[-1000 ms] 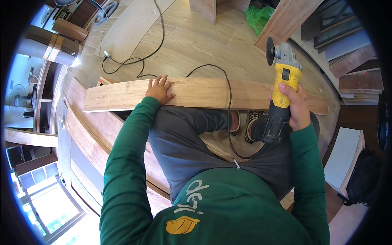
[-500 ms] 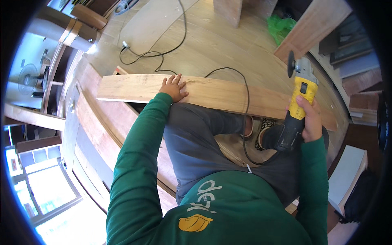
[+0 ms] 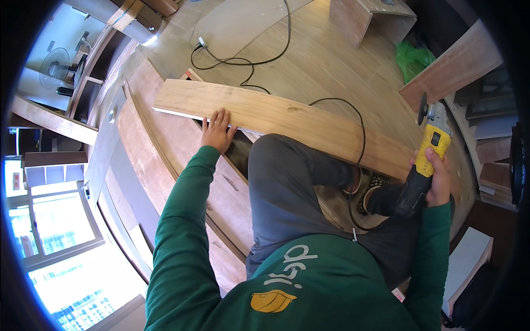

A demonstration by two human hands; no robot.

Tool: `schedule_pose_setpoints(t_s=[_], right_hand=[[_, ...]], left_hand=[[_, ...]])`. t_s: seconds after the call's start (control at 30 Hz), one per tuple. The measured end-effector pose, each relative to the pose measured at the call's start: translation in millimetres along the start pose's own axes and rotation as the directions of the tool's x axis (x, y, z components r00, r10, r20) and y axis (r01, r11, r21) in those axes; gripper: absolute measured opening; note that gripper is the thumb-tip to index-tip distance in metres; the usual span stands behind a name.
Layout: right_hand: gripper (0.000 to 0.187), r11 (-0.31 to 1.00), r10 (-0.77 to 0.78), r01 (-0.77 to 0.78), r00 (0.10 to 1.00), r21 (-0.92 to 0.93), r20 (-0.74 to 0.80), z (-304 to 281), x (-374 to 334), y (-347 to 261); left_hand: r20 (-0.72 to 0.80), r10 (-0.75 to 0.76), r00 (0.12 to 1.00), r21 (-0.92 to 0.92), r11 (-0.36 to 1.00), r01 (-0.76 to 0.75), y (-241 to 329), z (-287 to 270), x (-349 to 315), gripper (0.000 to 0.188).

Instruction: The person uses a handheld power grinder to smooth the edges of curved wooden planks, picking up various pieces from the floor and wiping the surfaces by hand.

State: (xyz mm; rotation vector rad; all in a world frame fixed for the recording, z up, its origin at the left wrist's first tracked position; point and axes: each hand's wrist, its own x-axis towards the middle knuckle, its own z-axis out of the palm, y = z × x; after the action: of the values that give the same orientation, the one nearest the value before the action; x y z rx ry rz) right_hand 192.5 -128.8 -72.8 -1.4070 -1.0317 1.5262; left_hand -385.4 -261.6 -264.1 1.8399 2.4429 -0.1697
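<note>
A long pale wooden board (image 3: pixel 265 112) lies across in front of my knees, slanting down to the right. My left hand (image 3: pixel 218 132) rests at its near edge toward the left end, fingers stretched over the wood. On the right, my right hand (image 3: pixel 438 179) is wrapped round the body of a yellow and black angle grinder (image 3: pixel 429 151). The grinder points upward, its dark disc (image 3: pixel 423 108) at the top and off the board. From its lower end a black cord (image 3: pixel 359 160) runs over my leg and across the board.
On the left lie several reddish plywood panels (image 3: pixel 144 149). The cord ends at a plug connection (image 3: pixel 202 42) on the wood floor. A wooden box-like stand (image 3: pixel 353 22), a green plastic bag (image 3: pixel 413 62) and a leaning board (image 3: pixel 450 71) are at the far right. A fan (image 3: pixel 55 68) stands far left.
My left hand has slid from the board's top face to its near edge. The view has shifted, so the scene sits differently. The angle grinder stays raised in my right hand.
</note>
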Motion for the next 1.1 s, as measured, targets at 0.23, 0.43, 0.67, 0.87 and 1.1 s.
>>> schedule_pose_setpoints(t_s=[0.23, 0.43, 0.67, 0.87, 1.1], right_hand=[[0.035, 1.0, 0.02, -0.019, 0.999, 0.017, -0.049, 6, -2, 0], [0.034, 1.0, 0.022, -0.023, 0.999, -0.019, -0.045, 4, 1, 3], [0.036, 0.996, 0.044, -0.04, 0.998, -0.085, 0.046, 2, 6, 4], [0.04, 0.942, 0.002, 0.043, 0.991, -0.333, 0.132, 36, 13, 20], [0.043, 0.905, 0.052, 0.095, 0.943, -0.416, 0.33, 158, 62, 26]], left_hand=[[-0.064, -0.118, 0.991, 0.016, 0.993, 0.119, 24, -2, 32, 0.067], [-0.113, -0.101, 0.988, -0.064, 0.993, 0.095, 21, -2, 31, 0.064], [-0.17, -0.24, 0.956, -0.196, 0.959, 0.206, -20, 10, -1, 0.065], [-0.023, -0.536, 0.844, -0.266, 0.817, 0.512, -58, 30, -50, 0.073], [-0.023, -0.611, 0.791, -0.284, 0.763, 0.581, -55, 27, -66, 0.074]])
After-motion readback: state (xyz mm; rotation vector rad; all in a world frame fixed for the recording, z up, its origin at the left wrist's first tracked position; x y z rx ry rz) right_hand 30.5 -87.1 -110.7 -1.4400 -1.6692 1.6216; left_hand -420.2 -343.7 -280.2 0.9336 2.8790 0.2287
